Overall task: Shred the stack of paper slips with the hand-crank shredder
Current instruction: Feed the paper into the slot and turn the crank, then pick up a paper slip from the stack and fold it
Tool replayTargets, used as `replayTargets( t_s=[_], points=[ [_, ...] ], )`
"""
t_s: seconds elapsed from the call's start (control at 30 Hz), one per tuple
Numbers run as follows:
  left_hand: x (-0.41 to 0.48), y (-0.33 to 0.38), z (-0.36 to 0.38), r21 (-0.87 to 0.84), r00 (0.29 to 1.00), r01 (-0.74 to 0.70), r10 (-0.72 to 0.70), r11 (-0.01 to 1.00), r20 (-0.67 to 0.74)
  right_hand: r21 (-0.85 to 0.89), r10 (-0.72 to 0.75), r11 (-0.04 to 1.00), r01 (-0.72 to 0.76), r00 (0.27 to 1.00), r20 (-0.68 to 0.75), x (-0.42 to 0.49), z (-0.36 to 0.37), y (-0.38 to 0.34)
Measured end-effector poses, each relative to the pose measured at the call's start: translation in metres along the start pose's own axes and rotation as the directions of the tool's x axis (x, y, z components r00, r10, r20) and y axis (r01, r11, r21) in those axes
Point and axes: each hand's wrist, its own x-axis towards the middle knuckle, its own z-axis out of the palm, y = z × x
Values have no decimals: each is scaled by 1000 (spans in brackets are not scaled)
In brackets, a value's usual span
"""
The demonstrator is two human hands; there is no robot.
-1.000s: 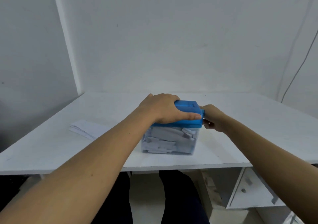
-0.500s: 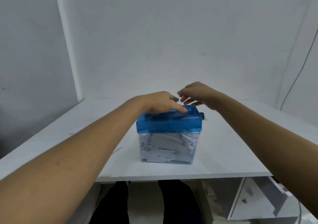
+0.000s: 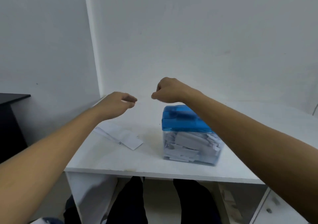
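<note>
Both hands hover empty over the desk (image 3: pixel 106 160), the left hand (image 3: pixel 118 103) loosely curled, the right hand (image 3: pixel 169 91) balled tight. The shredder (image 3: pixel 185 120) stands near the front edge, the paper slips (image 3: pixel 121 135) nearer the left edge.

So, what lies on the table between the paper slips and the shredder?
Nothing: the head view shows only bare table between the paper slips and the shredder.

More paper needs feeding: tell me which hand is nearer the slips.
The left hand: it hangs close over the slips, left of the shredder. The right hand is raised by the shredder's top, farther from them.
</note>
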Motion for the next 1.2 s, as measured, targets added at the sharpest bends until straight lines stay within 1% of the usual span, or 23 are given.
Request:
replayTargets(
  t_s=[0.1,0.17,0.23,0.3,0.4,0.5,0.57,0.67,1.0,1.2],
  points=[
    [-7,-44,4,12,994,98,-98,995,-43,-164,-72,984,73,997,9,5,25,-33],
    [-14,-70,10,40,985,164,-161,986,-60,-182,-115,976,117,993,23,7,44,-52],
    [-21,-91,16,90,978,206,-201,975,-56,-158,-118,979,127,991,65,11,64,-62],
    [-29,-110,21,153,979,205,-200,967,-44,-138,-97,984,115,986,133,16,87,-65],
    [-44,-129,30,197,983,185,-184,963,-21,-105,-51,991,78,971,235,23,128,-58],
    [-55,-140,43,312,993,116,-118,943,-15,-93,-14,995,42,959,283,26,163,-41],
    [-56,-144,46,335,995,97,-91,937,-33,-97,0,995,25,969,248,27,176,-31],
    [-57,-144,47,324,995,92,-79,942,-52,-73,-12,997,27,981,192,28,179,-22],
    [-59,-144,48,270,991,98,-69,958,-115,-23,24,1000,-20,986,167,23,171,-25],
    [-58,-146,49,272,989,103,-69,957,-133,-35,36,999,-32,992,124,13,168,-25]
  ],
)
